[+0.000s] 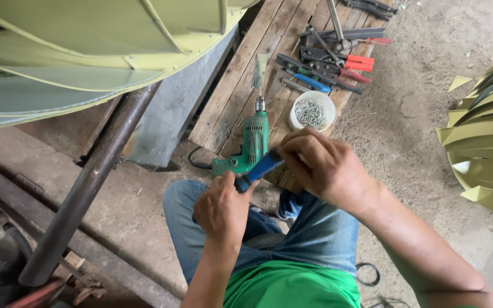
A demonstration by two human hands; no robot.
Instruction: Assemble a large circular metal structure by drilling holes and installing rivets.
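Wooden pallet (232,85) — drill (250,145), rivet tub (312,111), pliers (338,65)

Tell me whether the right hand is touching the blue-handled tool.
Touching. The head view shows the right hand with its fingertips closed over the upper end of the blue-handled tool, while the left hand grips its lower end.

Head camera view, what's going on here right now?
A seated person in jeans holds a blue-handled tool over their lap with both hands: the left hand around its lower end, the right hand at its upper end. Just beyond lies a green power drill on a wooden pallet, next to a white tub of small metal fasteners and a row of red-handled hand tools.
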